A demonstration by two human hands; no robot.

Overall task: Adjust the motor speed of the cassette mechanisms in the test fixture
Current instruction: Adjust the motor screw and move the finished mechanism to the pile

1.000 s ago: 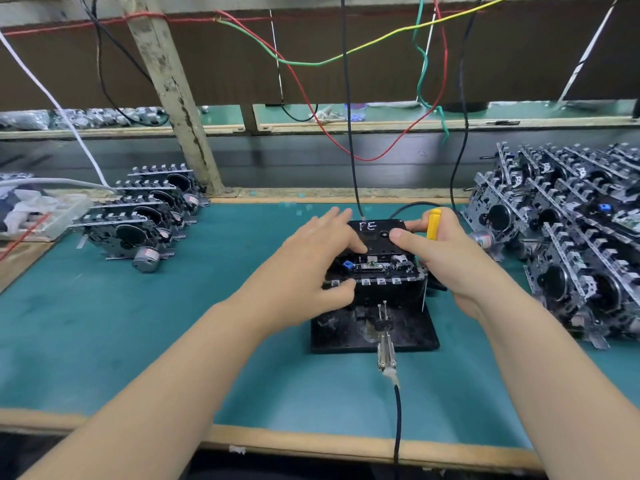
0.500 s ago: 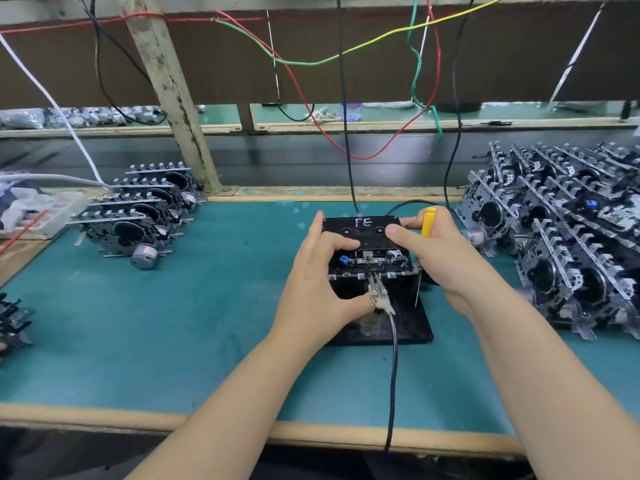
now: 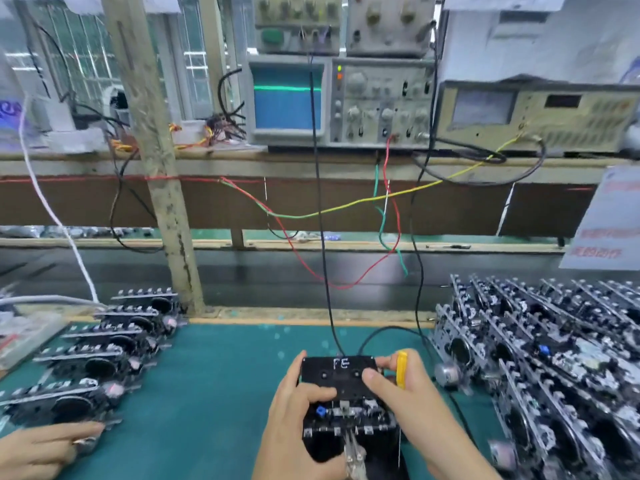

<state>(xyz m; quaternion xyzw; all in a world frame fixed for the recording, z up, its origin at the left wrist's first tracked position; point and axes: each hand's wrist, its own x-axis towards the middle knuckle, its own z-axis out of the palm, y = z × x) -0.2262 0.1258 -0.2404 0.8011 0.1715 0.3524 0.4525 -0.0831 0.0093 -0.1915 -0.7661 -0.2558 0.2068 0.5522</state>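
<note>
- Fingers of my left hand [image 3: 294,407] grip the cassette mechanism [image 3: 346,410] in the test fixture [image 3: 322,448].
- Right hand [image 3: 405,393] pinches a yellow screwdriver [image 3: 401,368] and touches the mechanism's top, between both hands on the bench [image 3: 214,393].

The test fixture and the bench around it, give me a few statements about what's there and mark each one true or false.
1. The cassette in the test fixture has FE written on it. True.
2. The right hand holds a red screwdriver. False: the screwdriver it holds has a yellow handle.
3. The oscilloscope screen shows a green horizontal trace. True.
4. The left hand rests flat on the green mat, away from the fixture. False: its fingers lie on the cassette and fixture.
5. Cassette mechanisms are stacked only to the right. False: there are mechanisms on the left and mechanisms on the right.
</note>
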